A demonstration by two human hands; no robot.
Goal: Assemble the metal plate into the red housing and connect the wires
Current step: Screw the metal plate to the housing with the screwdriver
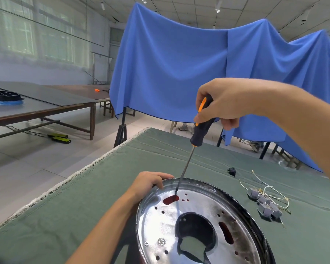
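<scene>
Two hands are seen at work over a round metal plate [196,221] that lies nearest the camera at about 6 o'clock, seated inside a dark rim through whose slots the red housing [171,199] shows. Near the plate's lower left edge a fitted screw [162,241] is visible; no lettering on it can be read. The left hand [151,182] is curled over the rim at about 11 o'clock of the plate, its fingers hooked on the edge, presumably so that the assembly is kept from turning. The right hand [220,105] is closed round the black-and-orange handle of a screwdriver [195,141], held nearly upright with the tip set on the plate just beside the red slot, which suggests a screw is being driven there, though none can be made out under the tip. To 3 o'clock on the green-covered counter [95,197], loose white wires [269,189] and grey connector blocks [269,208] are laid apart from the plate, apparently kept for the wiring step, with a small black part [231,171] beyond them. Farther off, a blue cloth [179,63] is hung as a backdrop. No brand or writing can be read anywhere.
</scene>
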